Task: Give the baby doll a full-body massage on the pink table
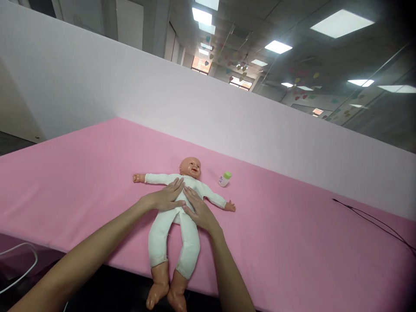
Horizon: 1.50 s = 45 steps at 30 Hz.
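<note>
A baby doll [191, 170] in a white bodysuit lies on its back on a pink cloth-covered table [292, 234], arms spread, bare feet hanging over the near edge. My left hand [168, 197] rests flat on the doll's belly, fingers together. My right hand [197, 208] lies flat beside it on the doll's waist and hip. Neither hand grips anything; both press on the doll's torso. A small white bottle with a green cap [224, 178] lies on the cloth just right of the doll's head.
A white partition wall [130, 86] stands behind the table. A thin black cable [373, 219] runs across the cloth at the far right. A white cable [19, 264] loops below the table's near left edge.
</note>
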Tool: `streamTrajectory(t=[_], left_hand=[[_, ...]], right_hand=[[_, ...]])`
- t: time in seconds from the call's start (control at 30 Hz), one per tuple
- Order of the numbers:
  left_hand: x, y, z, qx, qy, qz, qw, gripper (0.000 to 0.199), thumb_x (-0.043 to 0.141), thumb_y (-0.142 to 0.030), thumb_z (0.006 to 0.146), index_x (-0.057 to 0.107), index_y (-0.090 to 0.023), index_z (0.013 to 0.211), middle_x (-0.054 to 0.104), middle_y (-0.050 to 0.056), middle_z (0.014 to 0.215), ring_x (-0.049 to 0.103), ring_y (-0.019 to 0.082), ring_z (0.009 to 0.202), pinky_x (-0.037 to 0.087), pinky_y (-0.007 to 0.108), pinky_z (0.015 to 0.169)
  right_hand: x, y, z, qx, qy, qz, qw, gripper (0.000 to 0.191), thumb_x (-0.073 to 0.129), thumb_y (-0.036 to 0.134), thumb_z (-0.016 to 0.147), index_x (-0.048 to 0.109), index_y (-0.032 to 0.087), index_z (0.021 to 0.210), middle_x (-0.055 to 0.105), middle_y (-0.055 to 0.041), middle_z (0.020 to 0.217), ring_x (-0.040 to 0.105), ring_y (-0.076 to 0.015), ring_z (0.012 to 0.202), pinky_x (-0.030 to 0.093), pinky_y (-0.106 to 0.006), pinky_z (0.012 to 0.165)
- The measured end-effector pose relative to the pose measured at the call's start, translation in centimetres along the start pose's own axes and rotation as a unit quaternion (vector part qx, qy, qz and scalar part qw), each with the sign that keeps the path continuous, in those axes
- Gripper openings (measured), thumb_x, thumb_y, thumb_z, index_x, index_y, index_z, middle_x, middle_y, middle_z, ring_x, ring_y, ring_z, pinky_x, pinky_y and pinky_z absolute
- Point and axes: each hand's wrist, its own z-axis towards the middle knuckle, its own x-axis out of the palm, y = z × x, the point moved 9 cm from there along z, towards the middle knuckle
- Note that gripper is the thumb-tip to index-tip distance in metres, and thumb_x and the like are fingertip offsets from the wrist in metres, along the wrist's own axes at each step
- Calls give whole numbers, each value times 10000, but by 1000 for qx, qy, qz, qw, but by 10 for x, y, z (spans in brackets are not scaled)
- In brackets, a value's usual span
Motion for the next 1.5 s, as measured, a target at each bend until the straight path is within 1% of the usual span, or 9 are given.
streamTrajectory(t=[0.17,0.3,0.43,0.63,0.83,1.0,1.1,1.3,1.5], left_hand=[[-4,-24,6,12,-74,-29,997,907,325,-673,1029,-17,-130,1670,-9,169,1715,-5,321,1589,124,514,1287],[-7,-36,16,47,-107,-38,992,805,281,-637,1050,118,-157,1675,90,122,1728,50,275,1599,63,457,1305],[-10,-8,18,-14,-111,-38,993,746,213,-635,1058,214,-194,1659,126,108,1726,28,282,1596,66,515,1291],[-14,29,0,-132,-91,-52,986,930,254,-710,1014,86,-55,1654,17,210,1703,18,330,1584,109,490,1285],[-8,3,-5,-61,-25,3,998,1027,334,-790,957,68,-98,1666,-26,199,1703,-40,374,1573,118,554,1266],[-8,-32,0,83,-48,4,995,883,379,-727,991,128,-230,1676,-2,104,1734,-10,320,1596,109,508,1286],[-12,-34,6,104,-72,-5,992,807,356,-706,1009,213,-257,1664,54,86,1738,45,291,1602,109,484,1291],[-14,7,18,-46,-110,-50,992,807,198,-673,1044,171,-156,1662,92,125,1727,22,284,1598,94,509,1287],[-9,35,11,-161,-152,-34,975,1006,314,-762,976,164,-7,1623,117,293,1680,114,400,1570,151,548,1267]], right_hand=[[0,0,14,-14,-26,9,1000,712,493,421,1037,163,300,1657,180,-18,1719,169,-240,1592,143,-518,1307],[1,-10,25,-16,-52,4,999,706,463,439,1047,141,307,1662,178,-15,1721,160,-246,1594,129,-515,1310],[-2,-33,25,37,-77,13,996,667,344,564,1067,236,263,1652,213,-32,1714,137,-241,1598,100,-506,1312],[-13,-71,2,157,-141,8,978,816,356,671,1019,287,140,1634,231,-135,1699,194,-286,1586,168,-526,1297],[-21,-34,-6,42,-126,1,991,591,504,522,1015,528,213,1518,490,-101,1576,406,-293,1500,313,-527,1252],[-9,-9,3,-12,-73,22,997,572,557,493,1010,490,289,1539,478,-60,1590,350,-298,1529,270,-571,1259],[-3,-14,12,-8,-67,21,997,602,521,546,1019,463,282,1557,419,-58,1630,295,-288,1554,205,-562,1281],[-8,-59,15,122,-155,42,980,774,413,650,1017,317,181,1625,252,-105,1701,175,-273,1591,139,-527,1299],[-22,-65,-3,162,-207,15,965,670,460,540,1005,488,132,1535,423,-151,1615,353,-315,1527,262,-551,1265]])
